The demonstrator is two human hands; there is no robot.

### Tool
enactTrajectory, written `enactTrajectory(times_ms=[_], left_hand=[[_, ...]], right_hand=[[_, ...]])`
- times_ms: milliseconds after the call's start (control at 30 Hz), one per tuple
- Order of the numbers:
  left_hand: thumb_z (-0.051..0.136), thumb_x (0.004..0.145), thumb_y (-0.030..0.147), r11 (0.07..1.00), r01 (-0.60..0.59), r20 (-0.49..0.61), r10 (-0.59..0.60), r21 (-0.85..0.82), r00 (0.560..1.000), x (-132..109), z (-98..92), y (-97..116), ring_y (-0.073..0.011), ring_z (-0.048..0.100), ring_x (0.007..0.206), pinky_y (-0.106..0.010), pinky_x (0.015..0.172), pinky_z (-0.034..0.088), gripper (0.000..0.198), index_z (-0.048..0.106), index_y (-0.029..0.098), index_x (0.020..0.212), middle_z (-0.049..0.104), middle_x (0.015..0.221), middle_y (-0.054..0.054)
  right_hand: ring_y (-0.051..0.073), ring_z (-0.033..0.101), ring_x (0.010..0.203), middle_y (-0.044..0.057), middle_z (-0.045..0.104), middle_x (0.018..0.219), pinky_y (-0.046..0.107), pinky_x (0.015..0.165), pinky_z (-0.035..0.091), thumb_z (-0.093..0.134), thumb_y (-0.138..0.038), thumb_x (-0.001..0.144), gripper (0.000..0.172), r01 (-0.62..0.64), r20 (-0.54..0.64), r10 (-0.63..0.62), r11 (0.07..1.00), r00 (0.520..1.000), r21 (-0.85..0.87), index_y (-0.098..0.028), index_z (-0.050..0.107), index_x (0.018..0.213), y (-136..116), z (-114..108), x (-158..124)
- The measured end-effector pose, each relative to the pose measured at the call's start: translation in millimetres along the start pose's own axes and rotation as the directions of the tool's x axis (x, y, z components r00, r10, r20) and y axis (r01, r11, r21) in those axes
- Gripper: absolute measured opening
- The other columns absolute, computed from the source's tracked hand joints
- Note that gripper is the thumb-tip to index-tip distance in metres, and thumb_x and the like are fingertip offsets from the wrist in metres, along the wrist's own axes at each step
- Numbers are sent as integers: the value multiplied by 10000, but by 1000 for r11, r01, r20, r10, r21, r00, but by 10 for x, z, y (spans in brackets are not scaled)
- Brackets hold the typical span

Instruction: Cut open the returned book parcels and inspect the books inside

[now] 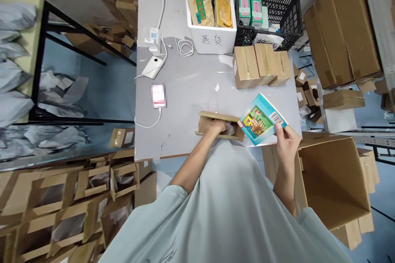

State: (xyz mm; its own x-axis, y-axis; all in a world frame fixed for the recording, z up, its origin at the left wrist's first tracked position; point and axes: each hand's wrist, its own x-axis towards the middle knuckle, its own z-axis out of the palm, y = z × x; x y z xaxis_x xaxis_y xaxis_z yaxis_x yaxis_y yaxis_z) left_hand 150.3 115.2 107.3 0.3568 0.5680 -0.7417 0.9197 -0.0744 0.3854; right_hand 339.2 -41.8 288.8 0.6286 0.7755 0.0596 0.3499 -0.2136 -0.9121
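My left hand [217, 127] rests on a small open cardboard box [206, 126] at the near edge of the grey table [185, 90], fingers curled over its open side. My right hand [287, 139] grips a teal picture book [261, 120] by its lower right corner, holding it tilted beside the box's opening. The book's cover shows a colourful cartoon and a barcode.
Three taped cardboard boxes [261, 65] stand at the back right. Behind them are a white foam bin [210, 8] of books and a black crate [268, 16]. A phone [158, 95], a power bank [152, 67] and cables lie left. A big open carton [333, 181] stands at my right.
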Motion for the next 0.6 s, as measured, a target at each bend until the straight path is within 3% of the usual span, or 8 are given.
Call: enactTrajectory(times_ms=[133, 200, 267, 333, 367, 467, 600], left_hand=[[778, 931, 620, 991, -100, -12, 99, -84, 995, -229, -89, -118, -407, 808, 1172, -400, 992, 602, 483, 889, 162, 1035, 878, 1110, -218], [606, 1005, 793, 938, -223, -51, 218, -265, 975, -451, -158, -225, -358, 816, 1125, -393, 965, 622, 656, 892, 203, 1041, 889, 1091, -157], [515, 984, 931, 671, -360, -153, 348, -648, 925, -687, -236, -313, -351, 821, 1093, -428, 959, 642, 836, 897, 194, 1080, 886, 1119, -161], [617, 904, 982, 386, -388, -243, 374, -837, 895, -896, -314, -354, -343, 824, 1066, -442, 967, 649, 876, 903, 179, 1109, 879, 1152, -186], [716, 854, 964, 313, -387, -269, 359, -867, 893, -982, -350, -354, -334, 823, 1060, -433, 963, 650, 849, 906, 181, 1121, 877, 1167, -187], [960, 726, 816, 272, -387, -318, 265, -881, 910, -1160, -429, -312, -304, 814, 1015, -378, 875, 654, 734, 912, 201, 1124, 880, 1148, -154], [1014, 702, 737, 245, -401, -363, 186, -883, 913, -1286, -471, -292, -272, 796, 883, -362, 763, 659, 650, 913, 201, 1055, 873, 1004, -114]], right_hand=[[175, 535, 704, -5, 602, 738, 287, 614, 532, 755, -757, 985, 558, -35, 31, 33, 998, 999, 53, -214, 764, 854, 40, 28, 16], [180, 561, 716, 2, 634, 752, 286, 600, 532, 773, -747, 975, 547, -88, 50, 83, 990, 995, 111, -205, 793, 909, 85, 58, 47], [177, 579, 710, 7, 669, 775, 282, 577, 534, 810, -749, 939, 547, -161, 78, 147, 966, 986, 204, -202, 807, 949, 138, 125, 85], [165, 589, 682, 9, 700, 797, 273, 546, 536, 843, -754, 901, 562, -232, 135, 201, 928, 970, 290, -200, 814, 994, 185, 226, 122], [160, 595, 667, 8, 709, 799, 270, 535, 539, 852, -758, 888, 574, -260, 171, 214, 913, 962, 314, -199, 816, 1014, 201, 284, 139], [175, 668, 704, 21, 752, 832, 282, 575, 593, 851, -778, 877, 611, -301, 272, 216, 897, 938, 325, -206, 817, 1089, 209, 450, 172], [228, 779, 867, 67, 832, 999, 336, 710, 678, 840, -809, 874, 634, -330, 357, 210, 888, 910, 319, -231, 804, 1134, 175, 592, 198]])
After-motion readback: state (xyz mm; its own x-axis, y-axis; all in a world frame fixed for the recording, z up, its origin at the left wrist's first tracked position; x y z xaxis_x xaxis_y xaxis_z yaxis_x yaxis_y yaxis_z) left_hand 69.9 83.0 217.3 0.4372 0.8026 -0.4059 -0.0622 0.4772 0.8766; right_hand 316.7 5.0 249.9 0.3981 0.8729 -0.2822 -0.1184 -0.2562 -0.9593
